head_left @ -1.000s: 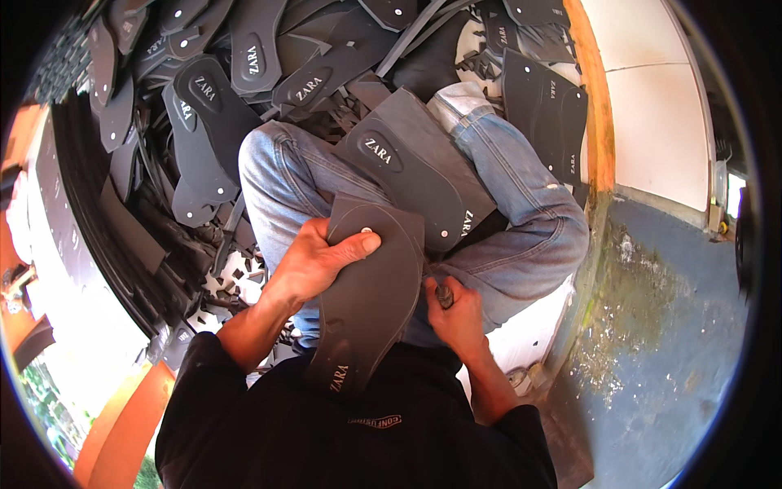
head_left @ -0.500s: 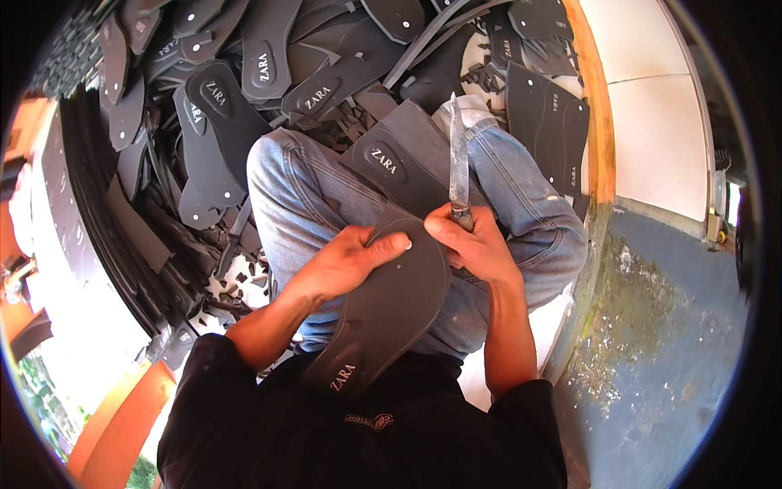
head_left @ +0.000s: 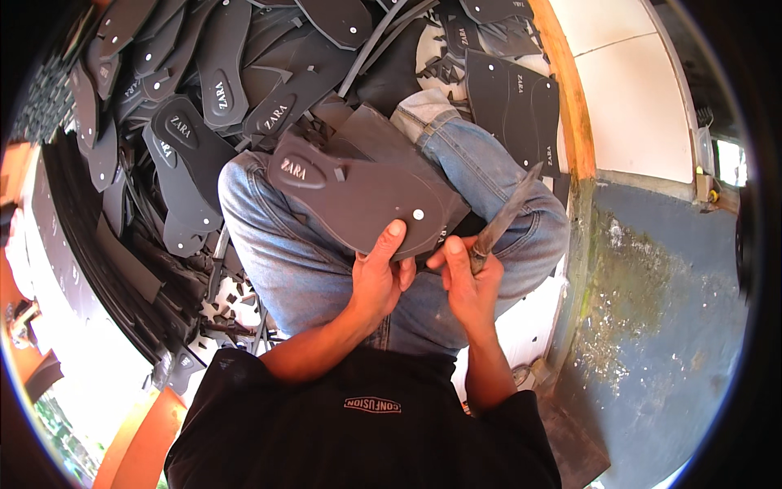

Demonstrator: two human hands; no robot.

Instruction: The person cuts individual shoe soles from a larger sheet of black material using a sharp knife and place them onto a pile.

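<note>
A dark heap point(head_left: 204, 167) of cut pieces spreads beyond our jeans point(head_left: 265, 244). One sole point(head_left: 358, 200) lies across them. We seem to be positioning it for the knife point(head_left: 509, 210); cutting would call for a steady hold. Our half-closed left hand point(head_left: 376, 279) pinches its near edge; our right hand point(head_left: 472, 287) wraps the knife's handle.

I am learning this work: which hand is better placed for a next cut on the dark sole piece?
Probably the right hand: it holds the knife by its handle, blade pointing forward. The left hand has its thumb on the dark sole piece, so it seems suited for steadying.
</note>
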